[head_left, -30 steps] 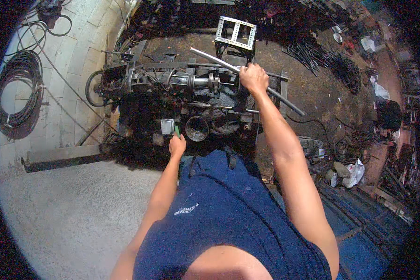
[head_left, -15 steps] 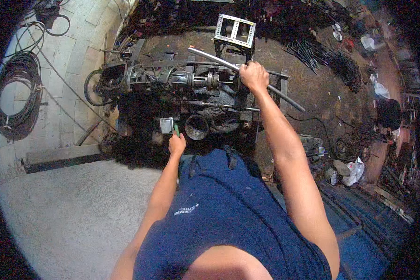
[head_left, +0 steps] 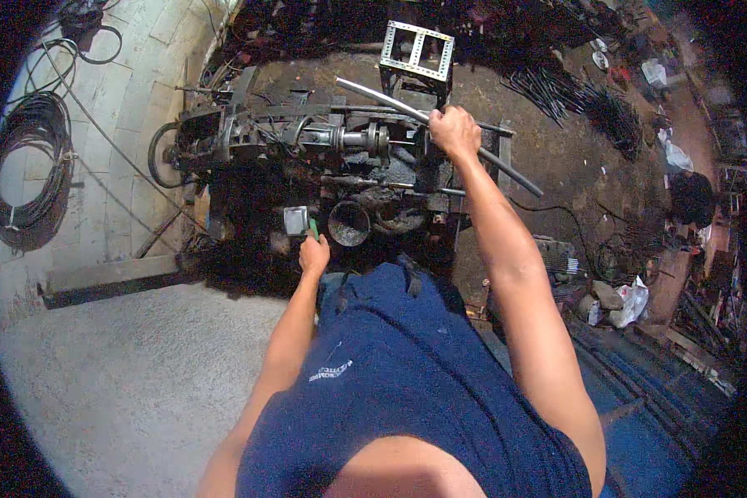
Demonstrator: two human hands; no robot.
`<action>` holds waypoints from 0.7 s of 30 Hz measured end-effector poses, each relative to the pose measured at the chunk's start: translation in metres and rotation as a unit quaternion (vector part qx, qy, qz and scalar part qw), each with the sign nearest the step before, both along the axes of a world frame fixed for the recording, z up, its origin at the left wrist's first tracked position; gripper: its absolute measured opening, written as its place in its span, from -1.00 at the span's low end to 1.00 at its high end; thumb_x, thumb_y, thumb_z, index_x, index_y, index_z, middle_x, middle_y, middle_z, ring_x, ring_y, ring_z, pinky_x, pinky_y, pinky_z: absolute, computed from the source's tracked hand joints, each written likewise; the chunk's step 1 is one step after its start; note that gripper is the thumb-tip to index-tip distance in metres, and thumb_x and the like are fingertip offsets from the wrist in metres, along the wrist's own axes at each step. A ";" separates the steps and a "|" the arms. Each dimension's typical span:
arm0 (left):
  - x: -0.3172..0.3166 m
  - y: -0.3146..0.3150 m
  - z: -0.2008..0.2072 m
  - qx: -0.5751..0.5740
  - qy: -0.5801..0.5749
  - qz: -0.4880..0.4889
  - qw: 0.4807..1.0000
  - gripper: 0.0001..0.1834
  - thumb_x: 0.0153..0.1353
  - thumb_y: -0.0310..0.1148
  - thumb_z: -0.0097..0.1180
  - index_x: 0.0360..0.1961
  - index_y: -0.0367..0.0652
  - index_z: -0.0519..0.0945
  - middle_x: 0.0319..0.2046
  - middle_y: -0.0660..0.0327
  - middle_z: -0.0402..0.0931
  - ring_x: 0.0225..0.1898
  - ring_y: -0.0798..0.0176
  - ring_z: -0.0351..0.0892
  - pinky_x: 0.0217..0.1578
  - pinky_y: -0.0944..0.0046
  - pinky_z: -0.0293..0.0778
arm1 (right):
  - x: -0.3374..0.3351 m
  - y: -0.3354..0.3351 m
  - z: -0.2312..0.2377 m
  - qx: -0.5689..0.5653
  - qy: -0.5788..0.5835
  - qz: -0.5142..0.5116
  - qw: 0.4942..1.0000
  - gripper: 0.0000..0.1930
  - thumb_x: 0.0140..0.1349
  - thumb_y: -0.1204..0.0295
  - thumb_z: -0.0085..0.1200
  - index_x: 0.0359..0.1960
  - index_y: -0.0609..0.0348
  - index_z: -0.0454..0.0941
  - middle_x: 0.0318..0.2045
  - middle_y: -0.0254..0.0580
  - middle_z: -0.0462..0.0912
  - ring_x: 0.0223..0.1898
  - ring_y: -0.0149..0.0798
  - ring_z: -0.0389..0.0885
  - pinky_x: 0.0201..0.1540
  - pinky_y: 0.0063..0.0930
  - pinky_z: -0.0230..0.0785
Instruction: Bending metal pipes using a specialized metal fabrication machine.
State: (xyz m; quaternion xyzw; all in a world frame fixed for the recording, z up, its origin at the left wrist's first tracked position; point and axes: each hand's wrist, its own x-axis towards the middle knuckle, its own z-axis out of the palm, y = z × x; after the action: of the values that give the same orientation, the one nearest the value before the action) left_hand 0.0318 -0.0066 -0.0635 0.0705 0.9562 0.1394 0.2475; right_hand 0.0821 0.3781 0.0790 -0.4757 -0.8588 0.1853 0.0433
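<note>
My right hand [head_left: 456,133] is closed around a long grey metal bar [head_left: 382,97] that slants above the right end of a dark, greasy machine [head_left: 286,137]. The machine carries a round shaft with metal collars [head_left: 376,140]. Lower and to the left, my left hand [head_left: 314,251] has its fingers wrapped round a green handle [head_left: 314,229]. Right beside that handle is a pale square metal piece [head_left: 295,221]; whether the two are joined I cannot tell. A round metal bowl-like opening [head_left: 349,225] lies just right of my left hand.
Past the machine stands a small perforated metal frame stand [head_left: 419,51]. A bundle of dark rods [head_left: 593,108] lies on the floor at the far right. A coil of cable [head_left: 29,162] hangs on the left wall. White plastic bags [head_left: 631,303] and a motor-like block [head_left: 556,259] sit at right.
</note>
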 end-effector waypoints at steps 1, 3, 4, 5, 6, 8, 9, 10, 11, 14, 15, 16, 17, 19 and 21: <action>0.000 0.000 0.000 -0.001 0.000 0.000 1.000 -0.58 0.20 -0.15 -0.06 -0.04 -0.23 0.44 -0.28 -0.20 0.54 -0.20 -0.27 0.52 -0.17 -0.13 0.43 | -0.001 0.000 -0.001 0.003 0.005 0.007 1.000 -0.54 0.12 0.13 -0.18 -0.27 0.29 0.59 -0.18 0.14 0.58 -0.10 0.11 0.54 -0.01 -0.09 0.36; 0.000 -0.001 0.000 0.007 -0.002 -0.005 1.000 -0.57 0.20 -0.14 -0.07 -0.03 -0.24 0.43 -0.29 -0.20 0.54 -0.20 -0.27 0.52 -0.17 -0.13 0.43 | -0.003 -0.001 -0.003 0.008 0.004 0.010 1.000 -0.54 0.13 0.13 -0.18 -0.27 0.29 0.59 -0.18 0.13 0.58 -0.10 0.11 0.54 -0.01 -0.09 0.36; 0.000 0.001 0.003 0.006 -0.003 -0.006 1.000 -0.57 0.20 -0.14 -0.07 -0.03 -0.24 0.43 -0.29 -0.20 0.54 -0.20 -0.27 0.52 -0.17 -0.13 0.43 | -0.003 -0.001 -0.003 0.014 0.002 0.013 1.000 -0.55 0.13 0.14 -0.18 -0.27 0.29 0.59 -0.18 0.13 0.58 -0.10 0.12 0.54 -0.01 -0.09 0.36; -0.001 0.002 0.005 0.000 -0.011 -0.006 1.000 -0.57 0.20 -0.15 -0.07 -0.03 -0.24 0.43 -0.29 -0.20 0.54 -0.20 -0.27 0.52 -0.17 -0.13 0.43 | -0.004 -0.002 -0.004 0.013 0.001 0.012 1.000 -0.55 0.13 0.14 -0.18 -0.27 0.29 0.59 -0.18 0.13 0.58 -0.10 0.12 0.54 -0.01 -0.09 0.36; -0.001 0.004 0.008 -0.005 -0.019 -0.007 1.000 -0.57 0.19 -0.15 -0.07 -0.04 -0.25 0.44 -0.30 -0.21 0.54 -0.21 -0.28 0.52 -0.17 -0.13 0.43 | -0.005 -0.003 -0.004 0.016 0.001 0.013 1.000 -0.55 0.13 0.14 -0.18 -0.27 0.28 0.59 -0.18 0.13 0.58 -0.10 0.12 0.54 -0.01 -0.09 0.36; -0.002 0.001 0.004 -0.007 -0.015 -0.012 1.000 -0.57 0.19 -0.14 -0.07 -0.04 -0.25 0.44 -0.30 -0.21 0.55 -0.21 -0.28 0.52 -0.17 -0.13 0.43 | -0.008 -0.007 -0.001 0.018 0.001 0.015 1.000 -0.56 0.13 0.15 -0.18 -0.27 0.28 0.60 -0.18 0.12 0.58 -0.11 0.11 0.55 -0.02 -0.09 0.36; -0.002 0.000 0.003 -0.007 -0.012 -0.017 1.000 -0.56 0.19 -0.14 -0.07 -0.03 -0.25 0.44 -0.30 -0.21 0.55 -0.21 -0.28 0.52 -0.17 -0.13 0.43 | -0.008 -0.008 0.001 0.016 -0.005 0.014 1.000 -0.56 0.13 0.16 -0.18 -0.27 0.28 0.60 -0.17 0.12 0.58 -0.10 0.11 0.54 -0.01 -0.09 0.37; -0.002 0.000 0.002 -0.008 -0.012 -0.016 1.000 -0.56 0.19 -0.14 -0.07 -0.03 -0.25 0.44 -0.30 -0.21 0.55 -0.21 -0.28 0.52 -0.17 -0.13 0.43 | -0.009 -0.009 0.002 0.015 -0.011 0.013 1.000 -0.56 0.13 0.16 -0.19 -0.26 0.28 0.60 -0.17 0.12 0.58 -0.10 0.10 0.54 -0.01 -0.10 0.37; -0.002 0.000 0.001 -0.012 -0.010 -0.017 1.000 -0.56 0.20 -0.14 -0.07 -0.02 -0.25 0.45 -0.30 -0.21 0.55 -0.21 -0.27 0.53 -0.17 -0.13 0.44 | -0.009 -0.009 0.001 0.015 -0.011 0.013 1.000 -0.56 0.13 0.16 -0.19 -0.26 0.28 0.60 -0.17 0.12 0.58 -0.10 0.10 0.54 -0.01 -0.10 0.37; -0.002 -0.004 -0.003 -0.003 -0.013 -0.006 1.000 -0.54 0.20 -0.14 -0.07 -0.01 -0.26 0.44 -0.30 -0.21 0.55 -0.21 -0.27 0.53 -0.18 -0.13 0.44 | -0.006 -0.008 -0.003 0.014 -0.003 0.012 1.000 -0.56 0.14 0.13 -0.17 -0.26 0.27 0.60 -0.16 0.12 0.58 -0.10 0.10 0.54 -0.01 -0.10 0.37; -0.002 -0.005 -0.005 0.009 -0.018 0.005 1.000 -0.54 0.20 -0.14 -0.08 0.00 -0.27 0.44 -0.30 -0.21 0.55 -0.21 -0.26 0.53 -0.18 -0.13 0.44 | -0.005 -0.006 -0.008 0.034 0.013 0.009 0.999 -0.55 0.12 0.13 -0.17 -0.31 0.28 0.61 -0.20 0.12 0.59 -0.13 0.09 0.56 -0.05 -0.10 0.39; -0.002 -0.003 -0.002 0.009 -0.019 0.005 1.000 -0.54 0.20 -0.14 -0.08 0.00 -0.27 0.44 -0.30 -0.21 0.55 -0.21 -0.26 0.53 -0.18 -0.13 0.44 | -0.004 -0.005 -0.010 0.054 0.029 0.006 0.998 -0.54 0.10 0.12 -0.17 -0.36 0.29 0.63 -0.24 0.12 0.60 -0.17 0.08 0.58 -0.09 -0.10 0.41; -0.001 -0.001 0.000 0.006 -0.016 0.001 1.000 -0.54 0.20 -0.14 -0.07 0.00 -0.28 0.44 -0.30 -0.21 0.55 -0.21 -0.26 0.53 -0.18 -0.12 0.44 | -0.003 -0.003 -0.011 0.054 0.029 0.006 0.998 -0.54 0.10 0.12 -0.17 -0.36 0.29 0.63 -0.24 0.12 0.60 -0.17 0.08 0.58 -0.09 -0.10 0.41; -0.001 0.000 0.003 0.003 -0.014 -0.003 1.000 -0.54 0.20 -0.15 -0.07 0.00 -0.28 0.43 -0.30 -0.21 0.55 -0.21 -0.26 0.53 -0.18 -0.12 0.44 | -0.001 0.000 -0.012 0.046 0.021 -0.002 0.999 -0.53 0.11 0.12 -0.17 -0.37 0.30 0.63 -0.25 0.13 0.60 -0.17 0.08 0.58 -0.09 -0.09 0.41; -0.001 -0.001 0.002 0.012 -0.007 -0.005 1.000 -0.54 0.20 -0.16 -0.07 0.00 -0.28 0.43 -0.29 -0.21 0.54 -0.21 -0.26 0.53 -0.18 -0.12 0.44 | -0.001 0.001 -0.014 0.052 0.023 0.005 0.998 -0.53 0.11 0.12 -0.18 -0.38 0.31 0.63 -0.25 0.14 0.60 -0.17 0.08 0.58 -0.09 -0.10 0.41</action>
State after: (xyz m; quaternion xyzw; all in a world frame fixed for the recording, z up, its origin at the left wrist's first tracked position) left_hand 0.0311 -0.0076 -0.0611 0.0776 0.9524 0.1500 0.2539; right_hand 0.0812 0.3789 0.0652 -0.4640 -0.8685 0.1514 0.0869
